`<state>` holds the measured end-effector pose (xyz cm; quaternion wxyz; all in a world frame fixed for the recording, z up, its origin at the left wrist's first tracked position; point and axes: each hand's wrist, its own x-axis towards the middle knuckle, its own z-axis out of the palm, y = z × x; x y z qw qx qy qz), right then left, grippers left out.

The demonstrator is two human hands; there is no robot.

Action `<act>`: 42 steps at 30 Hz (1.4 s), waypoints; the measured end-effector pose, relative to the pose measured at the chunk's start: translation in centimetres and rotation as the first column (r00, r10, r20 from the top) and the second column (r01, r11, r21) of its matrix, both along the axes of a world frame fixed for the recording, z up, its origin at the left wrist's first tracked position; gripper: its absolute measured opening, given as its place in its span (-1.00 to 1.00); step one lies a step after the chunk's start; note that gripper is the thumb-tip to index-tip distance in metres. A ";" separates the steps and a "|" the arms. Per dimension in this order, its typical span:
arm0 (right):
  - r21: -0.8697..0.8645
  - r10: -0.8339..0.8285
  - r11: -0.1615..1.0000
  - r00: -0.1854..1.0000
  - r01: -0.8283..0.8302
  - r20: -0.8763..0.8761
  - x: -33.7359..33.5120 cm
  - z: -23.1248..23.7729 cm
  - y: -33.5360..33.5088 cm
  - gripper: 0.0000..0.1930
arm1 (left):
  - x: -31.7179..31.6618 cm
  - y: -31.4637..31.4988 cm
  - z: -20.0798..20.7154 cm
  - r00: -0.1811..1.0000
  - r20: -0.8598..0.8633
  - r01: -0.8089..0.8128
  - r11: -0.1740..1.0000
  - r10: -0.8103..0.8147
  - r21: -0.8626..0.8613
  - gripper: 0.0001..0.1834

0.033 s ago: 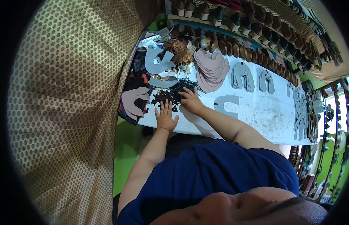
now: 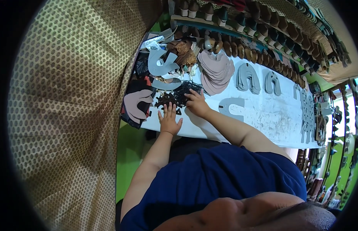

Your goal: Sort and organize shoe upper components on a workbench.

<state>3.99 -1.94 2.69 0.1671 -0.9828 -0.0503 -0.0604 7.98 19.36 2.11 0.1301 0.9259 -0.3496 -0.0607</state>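
My left hand (image 2: 170, 123) lies flat with its fingers apart, fingertips at the near edge of a pile of small dark brown pieces (image 2: 166, 99) on the white-covered table. At the right of that pile, my right hand (image 2: 198, 104) rests with fingers spread on a tangled heap of thin black strands (image 2: 188, 89). Nothing shows gripped in either hand. A few dark pieces lie loose beside my left fingertips. Just beyond the heap sits a fanned stack of pinkish curved cut-outs (image 2: 216, 72). A grey U-shaped piece (image 2: 231, 108) lies right of my right hand.
Grey U-shaped stacks (image 2: 248, 79) stand farther right on the table (image 2: 269, 115). Shoe lasts (image 2: 240, 55) line the back shelves. Left of my hands lie pink cut-outs (image 2: 136, 104) on dark material and a grey curved piece (image 2: 159, 63). A patterned curtain (image 2: 71, 115) hangs at the left.
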 end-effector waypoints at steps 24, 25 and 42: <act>-0.104 -0.225 0.974 0.876 0.200 -0.426 -8.6 2.3 -17.4 -0.79 | -1.0 -1.1 -0.2 0.988 0.083 -0.139 0.986 0.131 0.087 -0.09; -0.108 -0.189 0.982 0.848 0.156 -0.495 -8.4 3.4 -17.1 -0.68 | -1.1 -0.8 -0.5 0.987 0.083 -0.148 0.985 0.141 0.092 -0.09; -0.140 -0.035 0.990 0.993 0.019 -0.113 -11.2 -1.0 -17.5 -0.59 | -3.7 -3.5 -0.9 0.913 0.246 -0.348 0.936 0.326 0.051 -0.11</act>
